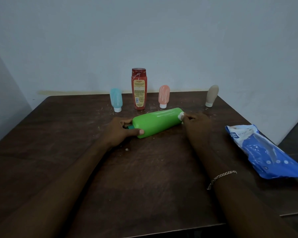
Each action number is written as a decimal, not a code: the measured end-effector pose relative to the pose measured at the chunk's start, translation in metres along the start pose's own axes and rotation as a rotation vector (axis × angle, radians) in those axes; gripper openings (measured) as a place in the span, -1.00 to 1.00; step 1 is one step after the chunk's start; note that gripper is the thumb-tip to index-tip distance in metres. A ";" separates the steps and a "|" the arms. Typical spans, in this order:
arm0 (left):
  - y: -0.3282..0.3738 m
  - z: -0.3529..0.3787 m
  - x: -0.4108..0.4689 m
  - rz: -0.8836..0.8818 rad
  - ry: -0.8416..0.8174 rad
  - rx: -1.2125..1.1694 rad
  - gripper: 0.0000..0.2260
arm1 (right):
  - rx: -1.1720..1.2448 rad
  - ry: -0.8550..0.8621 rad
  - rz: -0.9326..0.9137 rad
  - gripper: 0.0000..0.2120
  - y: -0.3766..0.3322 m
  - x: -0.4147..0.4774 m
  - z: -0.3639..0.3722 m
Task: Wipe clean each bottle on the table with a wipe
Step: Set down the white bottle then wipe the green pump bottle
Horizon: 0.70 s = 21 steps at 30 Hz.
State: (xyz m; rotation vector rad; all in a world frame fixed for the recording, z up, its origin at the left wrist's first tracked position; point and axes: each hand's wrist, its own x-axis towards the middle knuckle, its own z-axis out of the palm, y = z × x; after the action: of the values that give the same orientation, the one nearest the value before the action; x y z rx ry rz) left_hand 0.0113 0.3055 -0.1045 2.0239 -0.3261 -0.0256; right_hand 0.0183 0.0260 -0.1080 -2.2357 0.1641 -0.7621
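Observation:
A green bottle (156, 121) lies on its side in the middle of the dark wooden table (144, 177), cap end to the left. My left hand (121, 131) grips its neck and teal cap, thumb on the body. My right hand (195, 121) pinches a small white wipe (181, 115) against the bottle's base end. Behind stand a red bottle (139, 89), a light blue tube (116, 100), a pink tube (164, 96) and a beige tube (212, 95), the three tubes cap down.
A blue wipe packet (267, 152) lies at the table's right edge. The wall runs close behind the bottles. White specks and smears mark the tabletop around the bottles.

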 end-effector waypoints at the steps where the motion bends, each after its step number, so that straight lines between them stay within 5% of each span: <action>1: 0.000 0.000 0.000 0.001 -0.001 0.008 -0.60 | -0.019 0.033 0.010 -0.75 -0.001 0.001 0.001; 7: 0.005 0.002 -0.003 0.041 0.009 0.038 -0.58 | -0.022 -0.035 -0.076 -0.74 -0.002 0.000 0.001; 12: 0.007 0.003 0.000 0.084 0.046 0.120 -0.56 | 0.022 0.096 -0.007 -0.81 -0.001 0.011 0.003; 16: 0.006 0.002 0.001 0.092 0.073 0.182 -0.51 | 0.002 -0.002 -0.108 -0.84 -0.005 0.005 -0.003; 21: 0.010 0.002 0.001 0.105 0.087 0.222 -0.48 | 0.032 0.099 -0.001 -0.78 0.004 0.010 -0.002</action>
State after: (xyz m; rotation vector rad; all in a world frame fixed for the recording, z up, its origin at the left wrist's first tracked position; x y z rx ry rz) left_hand 0.0093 0.2991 -0.0969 2.2169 -0.3934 0.1700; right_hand 0.0256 0.0186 -0.1048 -2.1690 0.1972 -0.8704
